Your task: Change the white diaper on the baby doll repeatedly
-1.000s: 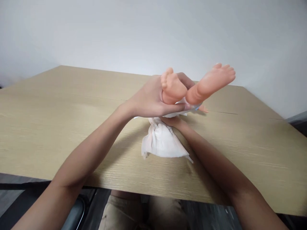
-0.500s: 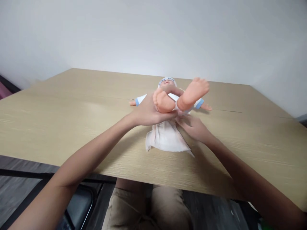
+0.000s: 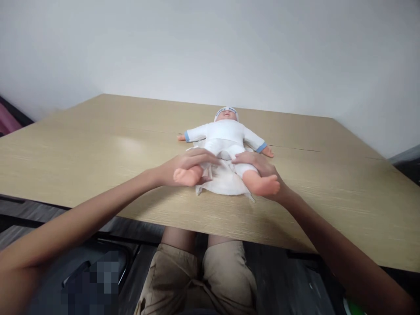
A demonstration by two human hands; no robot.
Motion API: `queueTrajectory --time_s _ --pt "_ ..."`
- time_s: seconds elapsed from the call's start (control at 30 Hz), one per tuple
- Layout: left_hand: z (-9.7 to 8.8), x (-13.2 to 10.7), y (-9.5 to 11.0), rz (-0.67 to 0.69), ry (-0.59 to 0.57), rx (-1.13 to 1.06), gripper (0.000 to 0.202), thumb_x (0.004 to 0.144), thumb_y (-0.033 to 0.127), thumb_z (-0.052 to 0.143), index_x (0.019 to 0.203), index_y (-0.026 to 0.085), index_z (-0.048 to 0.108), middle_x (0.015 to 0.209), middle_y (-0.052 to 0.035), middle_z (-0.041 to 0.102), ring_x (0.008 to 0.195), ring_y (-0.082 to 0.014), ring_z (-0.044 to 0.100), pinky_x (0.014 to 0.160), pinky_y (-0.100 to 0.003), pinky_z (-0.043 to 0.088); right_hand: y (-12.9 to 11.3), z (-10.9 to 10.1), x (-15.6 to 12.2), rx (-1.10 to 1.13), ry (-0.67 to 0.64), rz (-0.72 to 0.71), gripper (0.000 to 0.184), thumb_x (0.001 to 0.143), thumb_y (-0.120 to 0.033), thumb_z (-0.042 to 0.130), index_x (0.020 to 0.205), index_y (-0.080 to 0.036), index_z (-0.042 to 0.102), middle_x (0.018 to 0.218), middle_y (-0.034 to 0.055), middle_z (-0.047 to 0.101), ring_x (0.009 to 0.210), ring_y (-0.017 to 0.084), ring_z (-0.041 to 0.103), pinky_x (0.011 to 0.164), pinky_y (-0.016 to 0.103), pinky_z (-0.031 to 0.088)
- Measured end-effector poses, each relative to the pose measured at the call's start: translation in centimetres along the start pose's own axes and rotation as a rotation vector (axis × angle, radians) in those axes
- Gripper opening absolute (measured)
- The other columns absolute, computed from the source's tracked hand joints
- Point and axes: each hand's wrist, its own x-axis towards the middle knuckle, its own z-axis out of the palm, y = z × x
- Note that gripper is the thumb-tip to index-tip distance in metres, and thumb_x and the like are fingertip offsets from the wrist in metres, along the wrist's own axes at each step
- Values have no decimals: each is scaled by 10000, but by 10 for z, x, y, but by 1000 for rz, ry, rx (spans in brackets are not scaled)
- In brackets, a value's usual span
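Observation:
A baby doll [image 3: 225,129] in a white suit with blue cuffs lies on its back on the table, head away from me, arms spread and legs apart. Under its hips and between its legs is a white diaper [image 3: 226,181], unfolded, its front part spread toward me. My left hand [image 3: 188,164] is closed around the doll's leg on the left, with the bare foot showing in front of it. Curled over the thigh on the right, my right hand [image 3: 257,162] holds the other leg, partly hidden behind the shin and foot.
The wooden table [image 3: 98,153] reaches back to a pale wall [image 3: 210,48]. Its front edge runs just above my knees. A dark chair seat [image 3: 121,262] stands below the edge at the left. Something pink [image 3: 8,118] shows at the far left.
The doll's legs have come down from their raised position and apart. My left hand has moved left with one foot; my right hand has gone from the diaper to the other leg.

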Motion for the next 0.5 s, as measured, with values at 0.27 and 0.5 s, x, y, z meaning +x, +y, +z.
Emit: queueTrajectory --time_s 0.27,0.5 --pt "11 -63 -38 49 -200 398 756 947 139 693 1654 386 587 1723 -68 596 1626 -383 484 1286 -612 458 34 6 -40 -71 -111 -213 322 1188 -275 480 1301 -285 781 1470 77 790 1543 295 636 1366 594 443" --pt "19 -60 -34 53 -216 382 810 885 23 699 1613 370 631 1693 -78 621 1591 -380 499 1295 -638 442 29 4 -41 -108 -164 -202 338 1157 -198 513 1318 -296 793 1510 69 778 1560 285 624 1337 593 490"
